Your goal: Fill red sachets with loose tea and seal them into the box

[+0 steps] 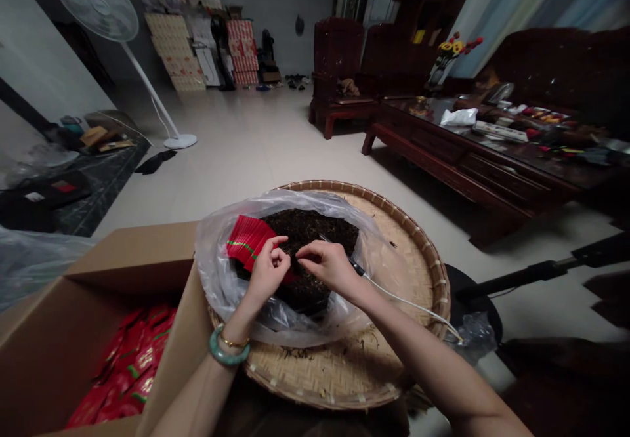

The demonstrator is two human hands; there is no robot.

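Note:
A clear plastic bag (pixel 211 286), its mouth spread wide, holds dark dried leaves (pixel 305 224). On the leaves at the left lies a fanned stack of red packets (pixel 246 237) with a green stripe. My left hand (pixel 270 270) is beside the stack, index finger extended and the others curled; a red packet (pixel 290 275) shows under its fingertips, partly hidden. My right hand (pixel 325 265) faces it over the leaves, thumb and fingers pinched together; what they hold is too small to make out. A dark-handled tool with a white cord (pixel 394 298) lies behind my right hand.
Under the bag is a round woven bamboo tray (pixel 433 279) with scattered leaf bits. An open cardboard box (pixel 132 247) at the left contains many filled red packets (pixel 135 365). A black stand (pixel 522 278), a white fan (pixel 177 140) and a wooden table (pixel 443 142) stand around.

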